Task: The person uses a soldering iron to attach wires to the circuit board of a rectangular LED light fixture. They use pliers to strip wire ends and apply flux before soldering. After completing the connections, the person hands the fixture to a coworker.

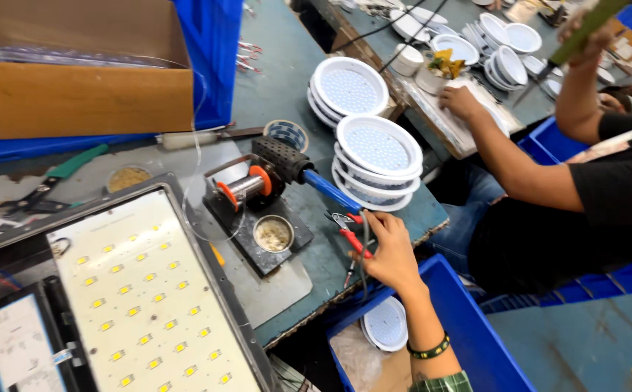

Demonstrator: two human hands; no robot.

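While your right hand (388, 250) was closed around the red-handled cutters (349, 231) and a bundle of thin grey wires (364, 247), the risks all sat close about that grip. Your fingers were curled tight, with the cutter handles pinned against the wires and the small jaws poking out just beyond your fingertips, toward the blue handle of the soldering iron (330, 190). That iron lay in its stand (258, 210) immediately ahead of the grip, so I judged that a careless push forward could have knocked the handle and tipped the hot end out of its rest. The wires trailed down from your fist over the table edge (345, 287), and they could have snagged there or slipped loose, since one hand carried both tool and wire. Just past the iron, the stack of round white lamp discs (378, 156) stood near the table edge, and a jolt to the bench might have slid it off. Below your wrist the blue bin (468, 327) held another disc, where a dropped cutter would have landed. Well away on the far side of the stand lay the large LED panel (142, 290); only a sliver at the picture's left edge may have been your left hand, and I could not tell how it was set
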